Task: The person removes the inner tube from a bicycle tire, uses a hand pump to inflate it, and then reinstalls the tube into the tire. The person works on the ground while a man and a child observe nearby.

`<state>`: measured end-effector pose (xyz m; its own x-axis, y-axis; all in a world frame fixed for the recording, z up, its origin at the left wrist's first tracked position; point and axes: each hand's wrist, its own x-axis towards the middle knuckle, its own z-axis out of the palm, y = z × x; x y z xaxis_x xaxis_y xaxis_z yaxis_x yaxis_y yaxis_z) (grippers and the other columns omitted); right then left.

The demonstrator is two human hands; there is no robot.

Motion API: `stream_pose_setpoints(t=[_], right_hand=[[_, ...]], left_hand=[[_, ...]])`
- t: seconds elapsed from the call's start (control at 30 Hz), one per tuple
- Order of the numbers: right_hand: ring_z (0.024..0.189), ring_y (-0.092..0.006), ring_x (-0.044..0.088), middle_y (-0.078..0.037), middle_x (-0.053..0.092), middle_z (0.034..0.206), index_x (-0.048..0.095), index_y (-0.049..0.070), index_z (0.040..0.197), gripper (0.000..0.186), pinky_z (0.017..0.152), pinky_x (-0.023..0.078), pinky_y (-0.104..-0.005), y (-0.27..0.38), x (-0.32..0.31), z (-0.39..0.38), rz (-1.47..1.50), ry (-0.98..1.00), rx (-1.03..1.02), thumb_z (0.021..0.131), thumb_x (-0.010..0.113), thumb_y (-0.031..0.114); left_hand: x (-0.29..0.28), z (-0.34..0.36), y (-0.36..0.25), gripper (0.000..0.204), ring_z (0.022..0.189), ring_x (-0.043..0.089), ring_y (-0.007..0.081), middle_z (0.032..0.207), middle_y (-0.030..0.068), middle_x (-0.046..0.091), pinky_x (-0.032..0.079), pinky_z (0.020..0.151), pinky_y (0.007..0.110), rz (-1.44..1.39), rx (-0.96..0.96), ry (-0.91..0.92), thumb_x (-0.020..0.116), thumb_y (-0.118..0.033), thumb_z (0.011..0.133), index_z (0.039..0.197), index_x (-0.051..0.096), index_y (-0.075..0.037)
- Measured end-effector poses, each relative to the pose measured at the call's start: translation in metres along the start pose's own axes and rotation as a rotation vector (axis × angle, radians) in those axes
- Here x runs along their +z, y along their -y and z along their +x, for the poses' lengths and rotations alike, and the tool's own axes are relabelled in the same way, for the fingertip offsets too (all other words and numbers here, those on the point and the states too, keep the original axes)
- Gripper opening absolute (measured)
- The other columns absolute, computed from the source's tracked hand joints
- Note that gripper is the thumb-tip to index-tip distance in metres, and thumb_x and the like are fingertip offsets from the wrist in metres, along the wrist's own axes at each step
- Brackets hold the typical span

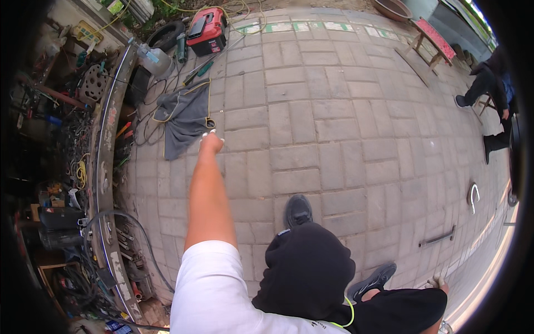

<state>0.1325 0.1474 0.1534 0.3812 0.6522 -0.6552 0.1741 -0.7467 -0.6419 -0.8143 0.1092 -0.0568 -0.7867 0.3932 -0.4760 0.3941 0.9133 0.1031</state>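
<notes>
My left arm reaches forward from a white sleeve. My left hand [211,143], with white coverings on its fingertips, is closed at the near right edge of a grey cloth [186,114] with yellow edging. The fingers appear to grip that edge, though their undersides are hidden. Rumpled, the cloth lies on the paving beside a black cable. By my bent knee in black shorts, at the lower right, is my right hand [437,282]; pale coverings show on its fingers, and too little of it shows to tell its grip.
A red and black toolbox [207,32], a tyre [166,36] and a clear plastic jug [156,60] stand beyond the cloth. Cluttered shelving [61,167] runs along the left. Metal tools [436,239] lie at right; a person [489,83] sits near a red-topped bench [435,39].
</notes>
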Motion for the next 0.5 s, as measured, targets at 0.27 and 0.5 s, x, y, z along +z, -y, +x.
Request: stream_pose_setpoints(t=[0.27,0.5], right_hand=[[0.086,-0.0269,0.06,-0.015,0.06,0.103,0.052,0.003,0.117,0.053,0.074,0.051,-0.0379,0.093,0.088,-0.021,-0.001,0.245,-0.046,0.085,0.057,0.045],[0.092,-0.028,0.061,-0.015,0.062,0.103,0.05,-0.001,0.119,0.049,0.081,0.05,-0.0385,0.166,0.27,0.006,-0.16,0.699,0.034,0.079,0.065,0.025]], left_hand=[[0.017,0.08,0.008,0.07,0.134,0.031,0.0355,0.148,0.0194,0.026,0.035,0.105,0.043,0.051,-0.088,0.017,0.062,-0.04,0.082,0.142,0.035,-0.015],[0.03,0.125,0.012,0.071,0.129,0.037,0.0377,0.141,0.0221,0.038,0.033,0.104,0.045,-0.039,-0.176,-0.028,0.052,-0.049,0.085,0.135,0.039,-0.001]])
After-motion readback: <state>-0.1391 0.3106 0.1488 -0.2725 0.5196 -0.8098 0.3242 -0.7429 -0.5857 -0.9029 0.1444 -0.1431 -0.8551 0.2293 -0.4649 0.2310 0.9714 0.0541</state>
